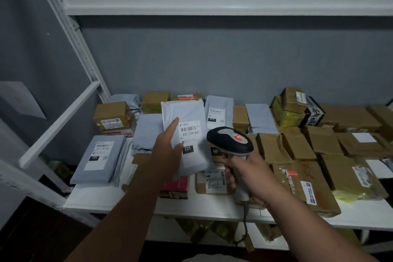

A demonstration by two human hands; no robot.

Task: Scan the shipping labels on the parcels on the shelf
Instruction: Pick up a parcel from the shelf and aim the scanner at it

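My left hand (168,147) holds a grey poly mailer (187,112) lifted above the shelf, thumb on its front beside the white shipping label (190,132) marked 231-239-K01. My right hand (253,178) grips the handle of a black and grey barcode scanner (230,140), whose head sits just right of that label. The scanner's cable (244,225) hangs down past the shelf edge. Many other parcels lie on the white shelf (102,202).
A flat grey mailer (100,159) with a 231 label lies at the left. Brown taped boxes (297,147) fill the right half, one wrapped in yellow (285,112). White rack uprights (70,27) and a crossbar stand on the left; more parcels sit on the shelf below.
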